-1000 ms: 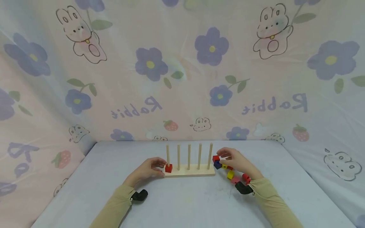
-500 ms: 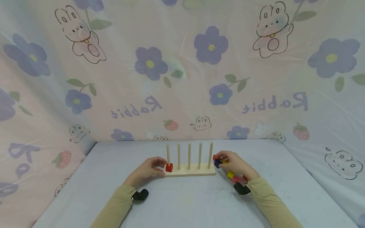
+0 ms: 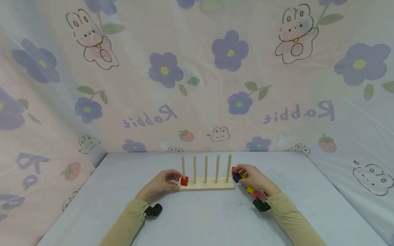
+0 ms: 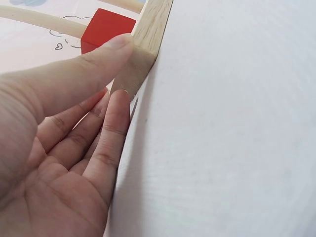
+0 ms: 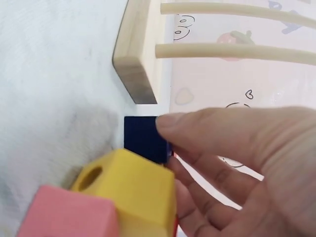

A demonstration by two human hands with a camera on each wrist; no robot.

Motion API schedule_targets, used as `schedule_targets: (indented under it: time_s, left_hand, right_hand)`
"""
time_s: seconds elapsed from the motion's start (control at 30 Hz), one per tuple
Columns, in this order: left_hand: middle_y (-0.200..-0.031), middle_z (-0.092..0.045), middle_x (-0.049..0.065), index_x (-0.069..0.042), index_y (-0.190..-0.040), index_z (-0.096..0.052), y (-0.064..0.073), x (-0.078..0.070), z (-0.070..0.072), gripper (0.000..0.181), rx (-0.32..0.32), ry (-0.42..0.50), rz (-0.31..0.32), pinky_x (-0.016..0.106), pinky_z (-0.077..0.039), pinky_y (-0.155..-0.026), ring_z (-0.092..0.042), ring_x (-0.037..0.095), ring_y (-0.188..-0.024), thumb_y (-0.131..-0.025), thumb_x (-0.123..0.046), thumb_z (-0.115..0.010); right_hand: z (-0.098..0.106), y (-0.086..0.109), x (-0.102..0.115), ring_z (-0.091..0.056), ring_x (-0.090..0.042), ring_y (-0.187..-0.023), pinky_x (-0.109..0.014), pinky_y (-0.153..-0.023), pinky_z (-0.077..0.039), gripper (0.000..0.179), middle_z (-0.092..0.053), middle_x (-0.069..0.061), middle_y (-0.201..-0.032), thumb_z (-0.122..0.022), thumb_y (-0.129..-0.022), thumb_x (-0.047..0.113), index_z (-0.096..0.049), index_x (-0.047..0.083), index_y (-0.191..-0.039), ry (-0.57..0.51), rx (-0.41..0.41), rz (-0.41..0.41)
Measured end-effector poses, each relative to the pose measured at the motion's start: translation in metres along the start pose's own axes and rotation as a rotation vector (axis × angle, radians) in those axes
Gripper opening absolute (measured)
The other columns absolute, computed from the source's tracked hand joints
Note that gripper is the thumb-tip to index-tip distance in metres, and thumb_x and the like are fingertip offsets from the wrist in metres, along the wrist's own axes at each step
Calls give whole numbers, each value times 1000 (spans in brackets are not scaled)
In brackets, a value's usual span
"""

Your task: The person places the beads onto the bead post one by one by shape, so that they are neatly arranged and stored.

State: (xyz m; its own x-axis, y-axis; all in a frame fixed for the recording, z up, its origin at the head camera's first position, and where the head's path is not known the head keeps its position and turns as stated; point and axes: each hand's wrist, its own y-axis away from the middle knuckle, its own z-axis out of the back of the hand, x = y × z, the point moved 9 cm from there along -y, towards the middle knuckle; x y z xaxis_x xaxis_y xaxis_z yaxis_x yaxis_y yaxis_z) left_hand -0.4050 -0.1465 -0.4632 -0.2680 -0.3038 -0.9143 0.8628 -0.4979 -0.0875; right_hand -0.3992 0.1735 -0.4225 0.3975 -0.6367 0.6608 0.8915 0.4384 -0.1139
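Observation:
A wooden pegboard (image 3: 209, 185) with several upright pegs stands on the table. A red cube (image 3: 184, 181) sits at the foot of its leftmost peg. My left hand (image 3: 161, 182) holds the left end of the base, the thumb on its edge and the fingertips against the end in the left wrist view. Just off the board's right end, my right hand (image 3: 254, 178) pinches a dark blue cube (image 5: 143, 139), thumb on the near face. The other fingers are partly hidden behind it. A red block (image 3: 233, 169) shows beyond the blue cube.
A yellow block with a hole (image 5: 131, 190) and a pink block (image 5: 69, 212) lie close under the right hand. More blocks are partly hidden by that hand. A patterned cloth (image 3: 197, 85) hangs behind the white table (image 3: 197, 218).
My right hand has come lower and closed its thumb and fingers on the dark blue cube. My left hand stays at the board's end.

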Motion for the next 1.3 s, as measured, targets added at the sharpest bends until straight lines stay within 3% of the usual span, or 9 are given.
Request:
schedule_targets:
  time_s: [0.43, 0.6, 0.97, 1.13, 1.3]
  left_hand:
    - [-113, -61, 11, 2, -120, -58, 0, 3, 0, 53, -23, -5, 42, 31, -49, -86, -57, 28, -105, -73, -3, -82]
    - [-114, -60, 11, 2, -121, -58, 1, 2, 0, 54, -23, 5, 47, 32, -49, -86, -56, 28, -105, -73, -3, -82]
    - [-115, -59, 12, 3, -121, -57, 3, 0, 1, 53, -11, 6, 10, 31, -48, -86, -55, 31, -107, -74, -2, -81]
    - [-115, -60, 12, 3, -121, -57, 1, 1, 1, 54, -10, 1, 8, 31, -48, -86, -55, 31, -107, -73, -3, -81]
    - [-115, -60, 12, 3, -121, -57, 1, 0, 0, 53, -12, 0, 16, 32, -49, -86, -56, 31, -107, -73, -3, -81]
  right_hand:
    - [-6, -1, 1, -55, -25, -94, -46, -87, -45, 26, -62, -4, -100, -67, -81, -11, -63, 3, -103, 100, 17, 61]
    - [-1, 0, 3, -56, -24, -95, -47, -85, -46, 25, -62, -4, -100, -67, -82, -7, -63, 4, -103, 79, 1, 69]
    - [38, 8, 27, -61, -28, -100, -47, -88, -47, 30, -62, -9, -112, -66, -87, 0, -60, 2, -116, 15, -111, 132]
    - [64, 14, 46, -61, -30, -98, -47, -86, -48, 32, -60, -15, -116, -65, -88, 1, -58, 1, -120, -30, -193, 134]
    - [87, 12, 76, -60, -29, -102, -41, -88, -48, 34, -58, -17, -119, -64, -90, 1, -57, 0, -124, -79, -275, 212]
